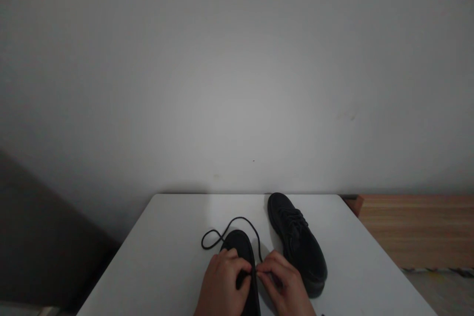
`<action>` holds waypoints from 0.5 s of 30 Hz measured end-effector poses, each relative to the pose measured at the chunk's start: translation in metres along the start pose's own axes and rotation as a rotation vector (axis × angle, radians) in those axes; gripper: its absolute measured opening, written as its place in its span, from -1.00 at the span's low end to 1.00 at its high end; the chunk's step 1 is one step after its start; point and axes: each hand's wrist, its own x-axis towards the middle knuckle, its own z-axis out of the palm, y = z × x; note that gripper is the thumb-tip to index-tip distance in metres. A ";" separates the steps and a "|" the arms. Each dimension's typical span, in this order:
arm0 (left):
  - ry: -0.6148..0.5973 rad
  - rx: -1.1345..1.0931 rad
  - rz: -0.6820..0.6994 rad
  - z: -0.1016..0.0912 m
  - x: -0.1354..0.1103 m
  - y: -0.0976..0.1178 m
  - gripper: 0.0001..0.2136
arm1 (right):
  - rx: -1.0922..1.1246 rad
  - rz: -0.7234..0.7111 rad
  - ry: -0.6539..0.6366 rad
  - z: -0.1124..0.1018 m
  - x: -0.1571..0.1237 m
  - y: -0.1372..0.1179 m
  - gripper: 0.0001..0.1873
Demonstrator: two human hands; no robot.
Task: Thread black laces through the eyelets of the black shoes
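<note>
Two black shoes stand on a white table (159,261). The near shoe (240,246) lies between my hands, toe pointing away from me. Its black lace (222,229) loops out over the table past the toe. My left hand (222,281) rests on the shoe's left side with fingers curled and pinched at the lace. My right hand (283,284) pinches the lace from the right, fingertips meeting the left hand's over the shoe. The second shoe (298,242) stands laced to the right, untouched.
A plain pale wall fills the upper view behind the table. A wooden surface (414,227) lies to the right, beyond the table's edge. A dark shape (37,237) sits low at the left.
</note>
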 end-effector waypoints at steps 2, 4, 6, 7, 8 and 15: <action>0.014 0.005 0.002 0.000 0.000 0.001 -0.77 | 0.014 0.008 0.004 0.002 -0.002 0.004 -0.79; 0.022 0.016 -0.001 0.000 0.000 0.003 -0.76 | 0.023 0.014 -0.013 0.002 -0.005 0.007 -0.78; 0.020 0.030 0.006 -0.001 0.000 0.005 -0.77 | 0.009 0.003 -0.027 0.002 -0.009 0.009 -0.76; 0.016 0.037 0.015 -0.002 0.000 0.006 -0.77 | -0.007 -0.004 -0.002 0.002 -0.011 0.010 -0.76; 0.013 0.045 0.026 -0.002 0.000 0.007 -0.78 | -0.026 -0.012 0.048 0.003 -0.014 0.010 -0.76; -0.002 0.034 0.102 -0.008 0.001 0.008 -0.84 | 0.059 0.027 0.211 0.029 -0.028 0.004 -0.80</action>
